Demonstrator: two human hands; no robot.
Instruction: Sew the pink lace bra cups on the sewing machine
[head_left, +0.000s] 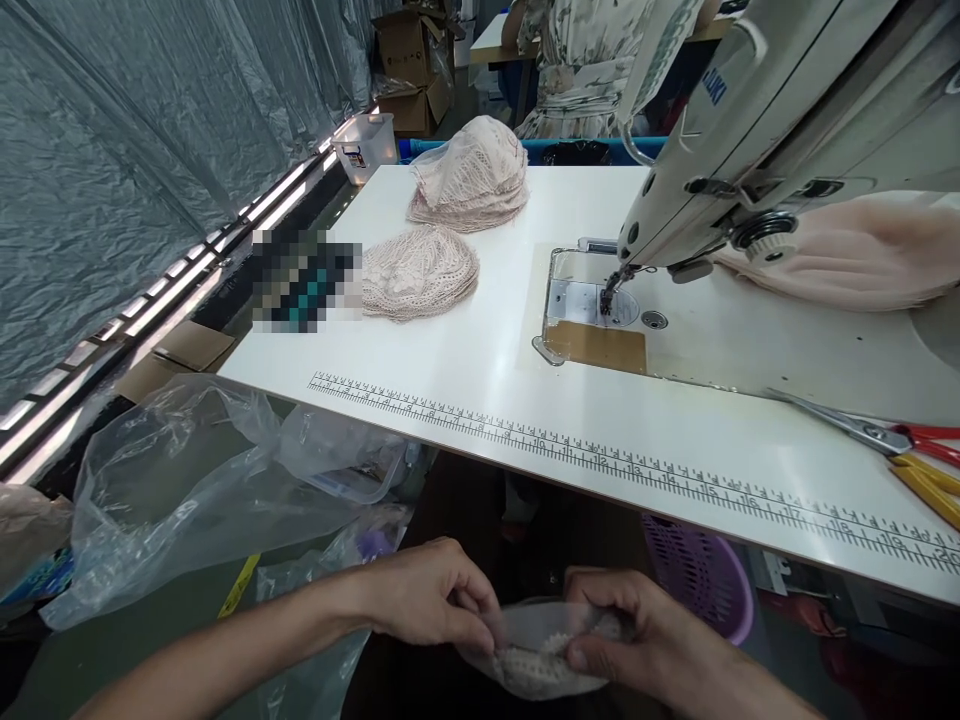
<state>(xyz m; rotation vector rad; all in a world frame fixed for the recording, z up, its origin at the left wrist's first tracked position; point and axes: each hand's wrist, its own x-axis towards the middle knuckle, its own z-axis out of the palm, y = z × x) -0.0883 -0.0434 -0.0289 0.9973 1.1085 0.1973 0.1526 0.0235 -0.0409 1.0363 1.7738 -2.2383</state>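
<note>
Below the table's front edge, my left hand pinches one side of a sheer, pale fabric piece with lace. The other side is gripped by my right hand, its thumb lying on top of the material. The piece hangs slightly curved between both hands, over my dark lap. On the white table beyond are two stacks of pinkish lace pieces, a nearer lace stack and a farther lace stack. To the right stands a sewing machine, its needle area over a metal plate.
Scissors with red handles and a yellow-handled tool lie at the table's right. Pale pink fabric rests behind the machine. A purple basket sits underneath; plastic bags fill the left. A person is across the table.
</note>
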